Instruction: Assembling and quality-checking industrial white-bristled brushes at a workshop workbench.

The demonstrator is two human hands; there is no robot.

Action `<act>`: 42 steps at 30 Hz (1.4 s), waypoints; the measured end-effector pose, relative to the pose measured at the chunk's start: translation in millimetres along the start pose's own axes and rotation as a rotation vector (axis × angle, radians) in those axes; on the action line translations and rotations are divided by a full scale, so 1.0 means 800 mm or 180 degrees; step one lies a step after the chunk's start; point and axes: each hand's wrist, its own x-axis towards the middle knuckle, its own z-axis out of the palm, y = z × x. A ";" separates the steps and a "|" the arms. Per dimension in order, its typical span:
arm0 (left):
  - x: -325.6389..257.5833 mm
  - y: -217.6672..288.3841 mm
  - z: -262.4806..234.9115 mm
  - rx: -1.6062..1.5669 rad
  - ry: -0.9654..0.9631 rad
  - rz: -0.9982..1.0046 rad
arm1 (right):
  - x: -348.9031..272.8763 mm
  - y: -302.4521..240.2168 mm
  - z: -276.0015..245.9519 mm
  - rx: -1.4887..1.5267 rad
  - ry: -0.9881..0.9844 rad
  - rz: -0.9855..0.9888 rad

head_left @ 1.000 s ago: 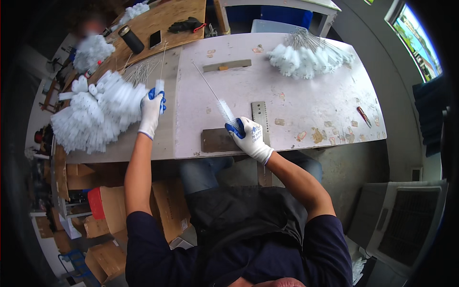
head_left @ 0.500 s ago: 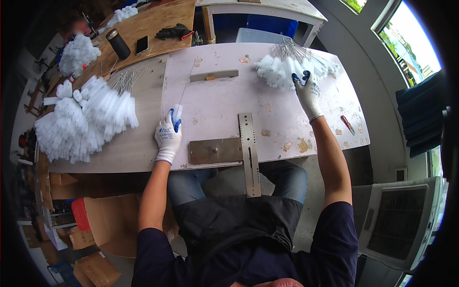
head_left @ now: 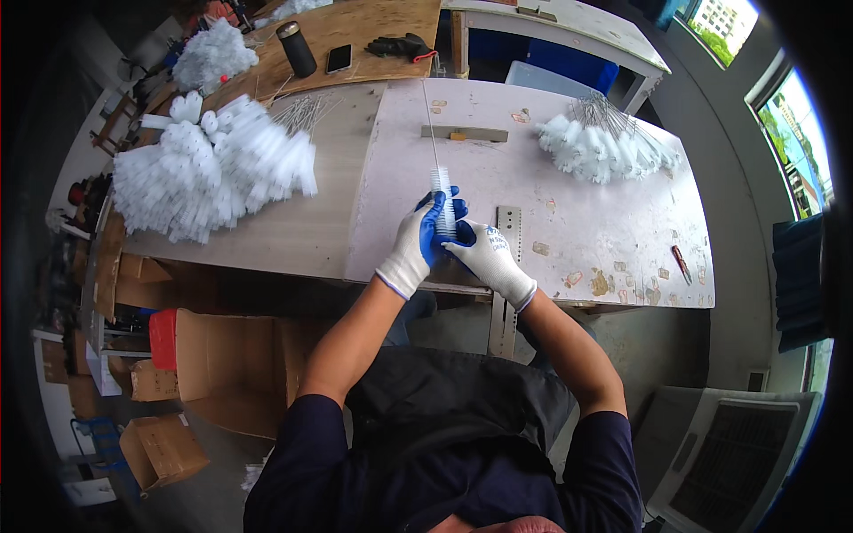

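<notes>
My left hand, in a white work glove with blue-coated fingers, is closed round a tube brush with white bristles. The brush stands nearly upright, its thin wire stem pointing away from me. At its near end, the gloved fingers of my right hand close on the brush, right beside the left. Partly covered by my right hand is a perforated metal strip at the table's near edge. A metal bar with a small orange block lies beyond my hands.
Left on the table lies a big heap of white brushes; a smaller bunch lies at the far right. A red-handled tool rests near the right edge. A black bottle, phone and dark glove are at the back.
My right hand has left the far-right bunch and come in to the brush beside my left hand. My left hand has lifted the brush toward the middle. The view has shifted.
</notes>
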 end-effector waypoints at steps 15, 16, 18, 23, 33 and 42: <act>0.070 0.041 0.000 0.3443 0.0894 0.0468 | 0.046 0.009 0.004 -0.0540 -0.0565 0.0865; 0.072 0.042 -0.002 0.3912 0.0871 0.0258 | 0.045 0.009 0.004 -0.0531 -0.0630 0.0865; 0.071 0.036 -0.014 0.3342 0.0790 0.0139 | 0.042 0.007 0.010 -0.0539 -0.0692 0.0885; 0.052 0.028 -0.016 0.2119 0.0795 -0.0279 | 0.039 0.004 0.010 -0.0643 -0.0963 0.0923; 0.062 0.033 -0.029 0.1878 0.0308 -0.0271 | 0.035 0.004 0.010 -0.0764 -0.0861 0.0791; 0.051 0.035 -0.014 0.2129 0.0510 -0.0057 | 0.005 0.038 -0.015 -0.1083 0.0084 -0.0215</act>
